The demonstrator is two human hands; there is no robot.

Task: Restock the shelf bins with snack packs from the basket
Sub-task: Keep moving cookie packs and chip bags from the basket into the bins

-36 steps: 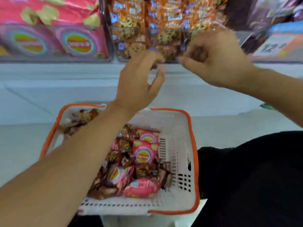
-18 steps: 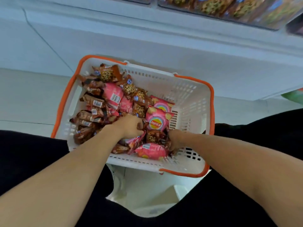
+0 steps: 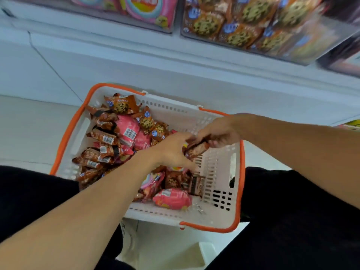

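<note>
The white basket [image 3: 220, 217] with orange rim trim sits between the person's black-clad legs [image 3: 35, 195], below a white shelf front [image 3: 136, 61].

Left section of the basket: brown wafer-bar packs [image 3: 103, 137] lie stacked against the left wall, several with barcode side up. Beside them, toward the centre, lies a pink chip pack [image 3: 127, 129], barcode up. At the far edge, a cookie pack [image 3: 121, 105] printed with a chocolate-chip cookie leans on the far wall; two smaller cookie packs [image 3: 153, 127] lie just to its right.

Centre: the left hand [image 3: 171, 151] reaches in over the pile, fingers curled downward around brown packs; the exact pack under its palm cannot be told. Near the basket's near wall, below this hand, lie a second pink chip pack [image 3: 172, 198], a pink rainbow-print pack [image 3: 153, 182] and a dark brown pack [image 3: 175, 180].

Right of centre: the right hand [image 3: 220, 133] comes in over the right rim, fingers curled and pinching a brown snack pack [image 3: 196, 150]. This pack is tilted, lifted above the slotted right wall, and touches the left hand's fingers as well. Both hands meet at this pack.

Upper zone, left to right: a clear shelf bin [image 3: 167, 26] holds pink chip bags [image 3: 144, 8]; the adjacent clear bin [image 3: 311, 55] holds orange cookie packs [image 3: 206, 24], blurred toward the right. A further dark-fronted bin [image 3: 342, 65] is at the far right edge, its contents too blurred to identify.
</note>
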